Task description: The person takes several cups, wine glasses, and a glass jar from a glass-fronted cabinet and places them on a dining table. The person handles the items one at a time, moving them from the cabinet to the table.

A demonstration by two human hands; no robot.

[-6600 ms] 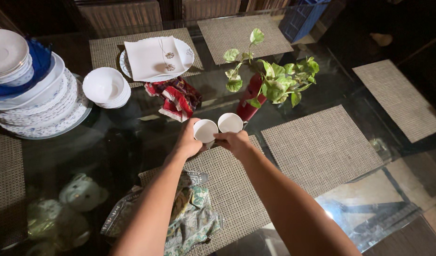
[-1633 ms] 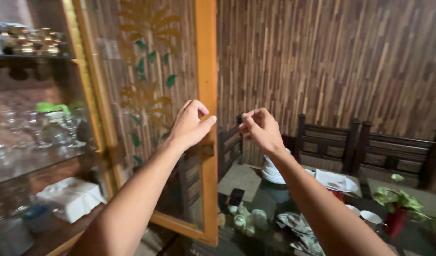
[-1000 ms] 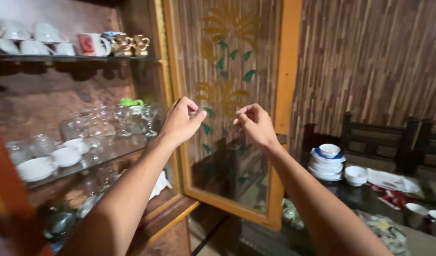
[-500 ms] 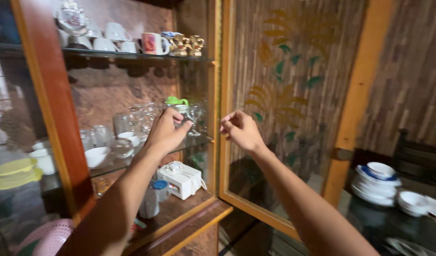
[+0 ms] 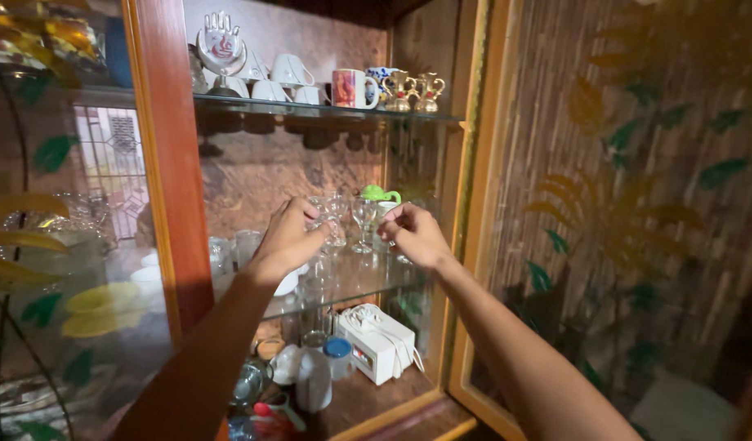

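Fingers of both hands loosely curled, empty, near two stemmed glasses (image 5: 351, 219), glass shelf (image 5: 368, 282).

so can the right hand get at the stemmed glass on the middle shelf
Probably yes. The right hand is already inside the open cabinet, beside the stemmed glass, with nothing between them. The green-lidded jar stands just behind.
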